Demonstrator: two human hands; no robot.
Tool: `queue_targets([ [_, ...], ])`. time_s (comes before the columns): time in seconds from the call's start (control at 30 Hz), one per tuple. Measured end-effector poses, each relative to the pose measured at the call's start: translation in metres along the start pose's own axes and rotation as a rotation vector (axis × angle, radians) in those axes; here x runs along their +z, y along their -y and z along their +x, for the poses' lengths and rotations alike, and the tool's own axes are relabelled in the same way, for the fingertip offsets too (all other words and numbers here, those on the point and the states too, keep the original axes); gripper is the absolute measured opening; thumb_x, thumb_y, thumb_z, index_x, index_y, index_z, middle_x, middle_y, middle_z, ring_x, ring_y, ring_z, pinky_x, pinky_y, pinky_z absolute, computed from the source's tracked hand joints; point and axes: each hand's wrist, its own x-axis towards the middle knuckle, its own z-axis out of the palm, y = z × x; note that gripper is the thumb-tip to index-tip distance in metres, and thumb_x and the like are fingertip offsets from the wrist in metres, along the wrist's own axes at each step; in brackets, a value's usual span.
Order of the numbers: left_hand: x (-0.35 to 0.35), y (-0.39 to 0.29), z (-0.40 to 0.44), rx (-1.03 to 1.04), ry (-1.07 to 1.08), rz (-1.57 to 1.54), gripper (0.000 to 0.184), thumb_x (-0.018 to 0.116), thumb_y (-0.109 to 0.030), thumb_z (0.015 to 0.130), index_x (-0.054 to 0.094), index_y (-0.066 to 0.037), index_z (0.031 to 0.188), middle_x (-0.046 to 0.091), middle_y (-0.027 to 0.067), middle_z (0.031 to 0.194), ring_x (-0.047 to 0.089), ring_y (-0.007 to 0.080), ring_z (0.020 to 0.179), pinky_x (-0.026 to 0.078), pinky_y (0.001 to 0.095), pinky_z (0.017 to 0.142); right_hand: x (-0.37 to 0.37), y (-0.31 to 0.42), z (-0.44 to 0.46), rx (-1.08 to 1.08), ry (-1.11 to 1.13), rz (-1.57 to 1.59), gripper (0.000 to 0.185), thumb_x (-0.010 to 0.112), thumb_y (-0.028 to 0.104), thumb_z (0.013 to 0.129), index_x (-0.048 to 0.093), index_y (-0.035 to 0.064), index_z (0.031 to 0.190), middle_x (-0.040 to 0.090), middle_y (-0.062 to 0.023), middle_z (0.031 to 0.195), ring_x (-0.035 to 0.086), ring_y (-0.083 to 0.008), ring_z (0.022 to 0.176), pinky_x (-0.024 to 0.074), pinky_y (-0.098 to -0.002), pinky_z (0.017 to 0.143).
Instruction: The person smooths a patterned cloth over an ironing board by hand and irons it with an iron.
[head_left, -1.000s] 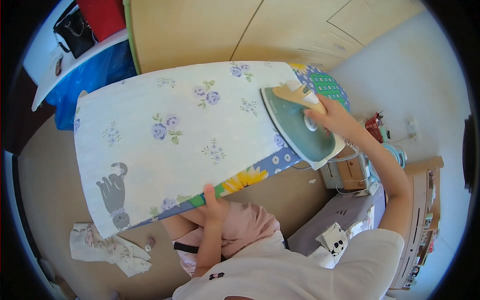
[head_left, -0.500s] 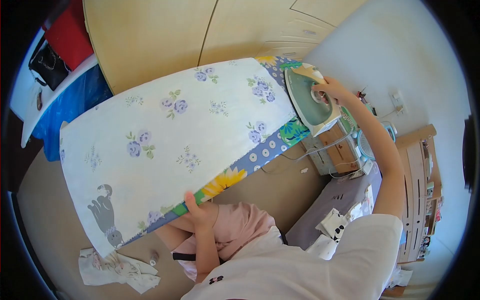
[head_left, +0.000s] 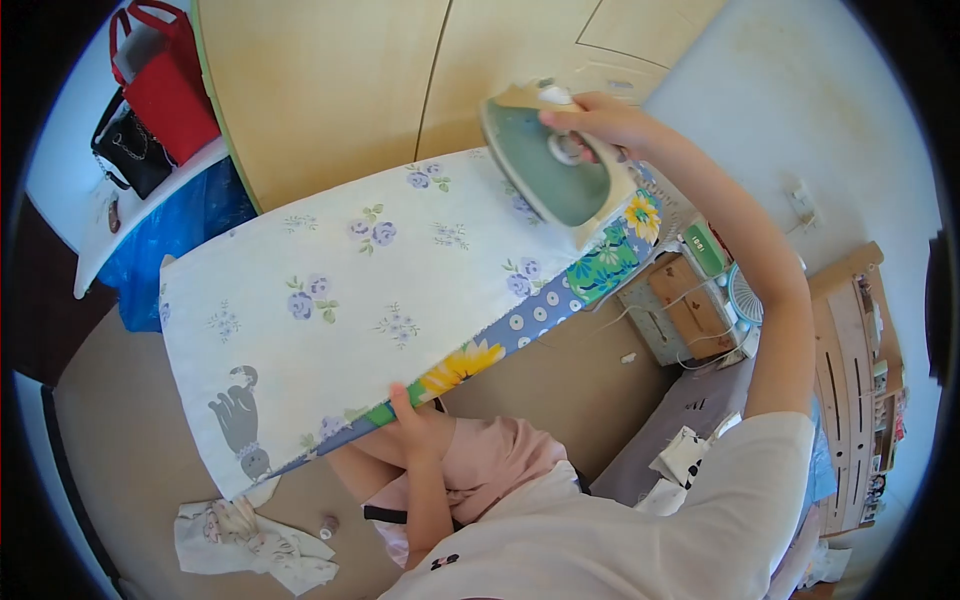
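Observation:
A white cloth with purple flowers [head_left: 340, 275] lies spread over an ironing board [head_left: 535, 318], whose patterned cover shows along the near edge and the right end. My right hand [head_left: 600, 122] is closed round the handle of a green and cream iron [head_left: 550, 165]. The iron appears raised and tilted over the far right part of the cloth, hiding that corner. My left hand [head_left: 405, 415] holds the near edge of the board, thumb on top at the cloth's border; its other fingers are hidden beneath. A grey animal print marks the cloth's lower left corner.
Pale cupboards [head_left: 330, 90] stand behind the board. A red bag [head_left: 170, 95] and a black bag [head_left: 132, 150] sit at the far left. On the floor lies a crumpled white cloth [head_left: 270, 550]. A small wooden drawer unit [head_left: 690, 305] with cables stands at right.
My right hand has brought the iron leftward and up, from the board's right end to over the cloth. My left hand stays at the board's near edge. The view has shifted slightly.

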Motion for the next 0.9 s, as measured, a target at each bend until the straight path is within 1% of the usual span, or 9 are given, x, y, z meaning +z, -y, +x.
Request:
queue_targets([
  [0.13, 0.002, -0.003, 0.000, 0.001, 0.026, 0.027, 0.053, 0.055, -0.021, 0.085, 0.032, 0.000, 0.128, 0.040, 0.0095, 0.124, 0.040, 0.0204, 0.113, 0.031, 0.0324, 0.098, 0.052, 0.035, 0.000, -0.022, 0.190, -0.018, 0.050, 0.065, 0.045, 0.078, 0.056, 0.0000, 0.098, 0.052, -0.0006, 0.064, 0.049, -0.0063, 0.046, 0.0404, -0.0195, 0.040],
  [0.23, -0.006, 0.008, 0.007, 0.037, -0.009, 0.038, 0.053, 0.054, -0.020, 0.085, 0.032, 0.001, 0.128, 0.041, 0.0096, 0.123, 0.041, 0.0211, 0.112, 0.032, 0.0325, 0.098, 0.093, 0.053, -0.019, -0.160, 0.292, -0.082, 0.051, 0.065, 0.044, 0.078, 0.055, -0.0011, 0.099, 0.054, -0.0036, 0.069, 0.050, -0.0078, 0.047, 0.0419, -0.0208, 0.042],
  [0.3, -0.007, 0.006, 0.006, 0.022, 0.049, -0.020, 0.052, 0.055, -0.019, 0.084, 0.034, 0.002, 0.126, 0.043, 0.0097, 0.121, 0.043, 0.0214, 0.109, 0.032, 0.0326, 0.097, 0.115, 0.062, -0.032, -0.202, 0.347, -0.252, 0.052, 0.061, 0.045, 0.080, 0.053, -0.0004, 0.104, 0.057, -0.0073, 0.077, 0.052, -0.0106, 0.048, 0.0437, -0.0226, 0.045],
  [0.43, -0.018, 0.014, 0.010, -0.047, 0.035, 0.063, 0.053, 0.055, -0.024, 0.083, 0.035, 0.004, 0.124, 0.043, 0.0100, 0.121, 0.043, 0.0208, 0.108, 0.033, 0.0323, 0.094, 0.133, 0.059, -0.040, -0.146, 0.345, -0.434, 0.054, 0.056, 0.048, 0.082, 0.051, 0.0015, 0.108, 0.059, -0.0101, 0.085, 0.054, -0.0137, 0.051, 0.0456, -0.0251, 0.047],
  [0.53, -0.020, 0.017, 0.011, -0.075, 0.100, 0.045, 0.057, 0.055, -0.030, 0.082, 0.036, 0.005, 0.123, 0.042, 0.0104, 0.121, 0.042, 0.0210, 0.108, 0.033, 0.0326, 0.092, 0.131, 0.054, -0.043, -0.120, 0.378, -0.228, 0.056, 0.053, 0.051, 0.083, 0.050, 0.0028, 0.111, 0.060, -0.0132, 0.089, 0.057, -0.0178, 0.054, 0.0480, -0.0294, 0.051],
  [0.63, -0.018, 0.012, 0.008, -0.164, 0.068, 0.027, 0.060, 0.055, -0.035, 0.081, 0.037, 0.005, 0.123, 0.042, 0.0110, 0.121, 0.040, 0.0218, 0.110, 0.032, 0.0334, 0.094, 0.130, 0.047, -0.043, -0.160, 0.323, -0.249, 0.057, 0.051, 0.053, 0.083, 0.050, 0.0030, 0.109, 0.061, -0.0140, 0.085, 0.058, -0.0195, 0.053, 0.0483, -0.0310, 0.052],
  [0.77, -0.009, 0.000, 0.004, -0.096, 0.094, 0.107, 0.063, 0.054, -0.037, 0.081, 0.035, 0.004, 0.125, 0.042, 0.0119, 0.121, 0.040, 0.0231, 0.111, 0.030, 0.0346, 0.096, 0.127, 0.036, -0.040, -0.148, 0.263, -0.398, 0.058, 0.051, 0.055, 0.082, 0.051, 0.0031, 0.108, 0.062, -0.0144, 0.081, 0.058, -0.0208, 0.053, 0.0480, -0.0319, 0.052],
  [0.83, -0.008, 0.001, 0.005, -0.093, 0.116, 0.132, 0.064, 0.053, -0.038, 0.082, 0.034, 0.004, 0.126, 0.042, 0.0122, 0.122, 0.040, 0.0234, 0.111, 0.030, 0.0348, 0.096, 0.125, 0.022, -0.033, -0.269, 0.124, -0.509, 0.058, 0.052, 0.054, 0.082, 0.051, 0.0023, 0.108, 0.062, -0.0142, 0.077, 0.058, -0.0215, 0.053, 0.0476, -0.0324, 0.052],
  [0.9, -0.010, 0.010, 0.009, 0.010, 0.096, 0.086, 0.065, 0.052, -0.040, 0.081, 0.034, 0.004, 0.127, 0.042, 0.0123, 0.122, 0.040, 0.0239, 0.112, 0.031, 0.0348, 0.095, 0.117, 0.017, -0.032, -0.184, 0.121, -0.499, 0.059, 0.053, 0.054, 0.081, 0.051, 0.0017, 0.108, 0.062, -0.0141, 0.077, 0.058, -0.0206, 0.053, 0.0474, -0.0316, 0.051],
])
